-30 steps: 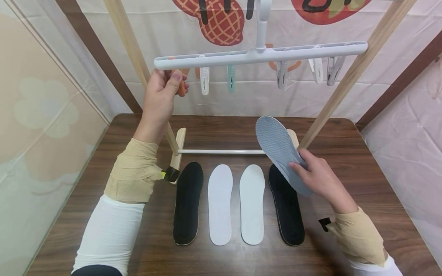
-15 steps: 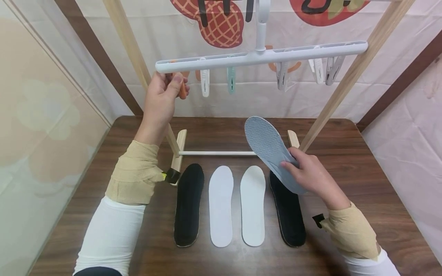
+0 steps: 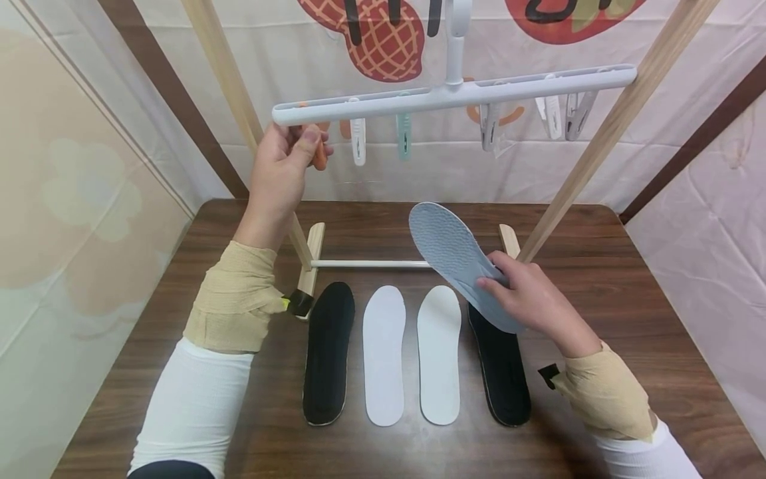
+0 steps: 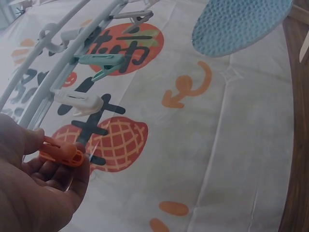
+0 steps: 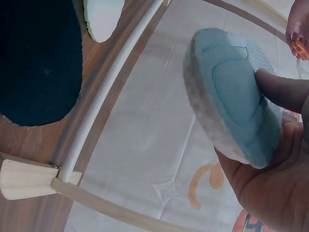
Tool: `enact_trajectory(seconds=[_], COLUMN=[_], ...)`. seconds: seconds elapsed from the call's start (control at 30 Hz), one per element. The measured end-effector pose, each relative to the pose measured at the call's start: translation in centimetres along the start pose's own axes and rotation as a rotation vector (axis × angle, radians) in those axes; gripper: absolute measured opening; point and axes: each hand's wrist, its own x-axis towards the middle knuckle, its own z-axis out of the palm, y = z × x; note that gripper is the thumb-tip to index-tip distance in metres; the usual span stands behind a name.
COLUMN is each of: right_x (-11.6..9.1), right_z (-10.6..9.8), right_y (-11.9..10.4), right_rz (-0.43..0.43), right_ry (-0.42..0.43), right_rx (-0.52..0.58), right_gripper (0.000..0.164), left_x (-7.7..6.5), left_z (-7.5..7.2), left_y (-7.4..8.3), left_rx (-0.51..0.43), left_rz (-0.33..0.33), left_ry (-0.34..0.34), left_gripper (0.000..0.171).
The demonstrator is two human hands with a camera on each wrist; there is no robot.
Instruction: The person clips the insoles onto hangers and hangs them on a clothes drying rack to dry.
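My left hand point(image 3: 280, 163) pinches an orange clothespin point(image 4: 62, 152) hanging at the left end of the white hanger bar point(image 3: 389, 102). Thumb and fingers close round its lower part. In my right hand point(image 3: 532, 293) is a light blue-grey insole point(image 3: 449, 243), gripped by its edge with the thumb on top and fingers beneath. It is tilted above the table, its textured toe end pointing up and left toward the hanger. Below it lies a black insole point(image 3: 503, 379), partly covered by it in the head view. Two white insoles point(image 3: 383, 359) and another black insole point(image 3: 328, 359) lie to the left.
More clothespins hang along the bar: a white clothespin point(image 3: 358, 141), a teal clothespin point(image 3: 403, 136) and several grey-white ones at right. The wooden rack's slanted posts point(image 3: 616, 126) stand either side, joined low by a white rod point(image 3: 371, 264). A printed cloth point(image 3: 239, 166) backs the table.
My right hand has carried the blue-grey insole leftward over the table. My left hand keeps its pinch on the orange clothespin, and the hanger's left end has shifted slightly.
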Motion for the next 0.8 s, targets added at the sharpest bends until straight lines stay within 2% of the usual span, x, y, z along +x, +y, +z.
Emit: enact_trajectory(seconds=[0.13,0.43,0.63,0.8], right_x=[0.3,0.9,1.4,1.7], right_z=[0.3,0.5,0.8,1.0], right_y=[-0.4,-1.4,-2.1,-2.6], right_rz=[-0.015,-0.049,-0.073,-0.063], right_ry=[-0.014,0.007,0.007,-0.003], right_rx=[0.008,0.016,0.023,0.029], right_gripper=[0.018,0.019,0.02,0.022], left_x=[-0.1,0.0,0.0,0.1], left_z=[0.0,0.0,-0.1,0.0], left_y=[0.0,0.1,0.2,0.2], left_rx=[0.016,0.02,0.023,0.009], left_rz=[-0.01,0.001,-0.008,-0.004], left_ry=[0.001,-0.004,0.0,0.004], left_gripper=[0.022,0.013,0.016,0.013])
